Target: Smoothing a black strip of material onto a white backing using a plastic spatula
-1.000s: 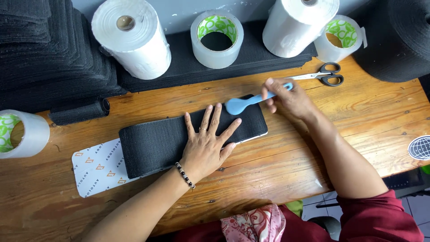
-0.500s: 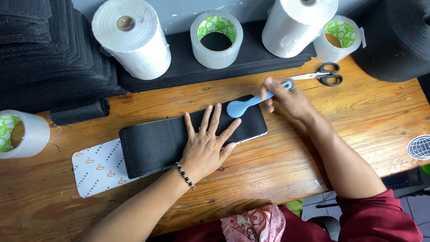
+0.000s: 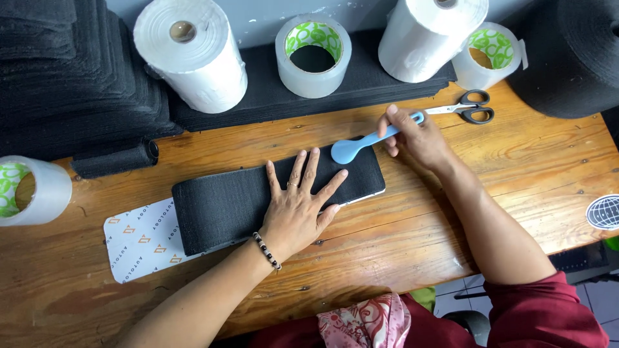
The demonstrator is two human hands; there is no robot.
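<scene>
A black fabric strip [image 3: 225,206] lies across a white patterned backing sheet [image 3: 138,238] on the wooden table [image 3: 412,251]. My left hand [image 3: 300,209] presses flat on the strip with fingers spread. My right hand [image 3: 416,138] grips the handle of a light blue spoon-shaped tool [image 3: 361,143], whose rounded end rests on the strip's right end.
Scissors [image 3: 467,111] lie just behind my right hand. Two white film rolls [image 3: 193,55] [image 3: 432,38] and three clear tape rolls [image 3: 314,55] [image 3: 493,55] [image 3: 29,190] stand around. Black fabric stacks [image 3: 71,77], a small black roll [image 3: 116,160] and a large black roll [image 3: 567,58] line the back.
The blue tool's rounded end has slid slightly left and toward me along the strip's right end. My left hand stays pressed in place.
</scene>
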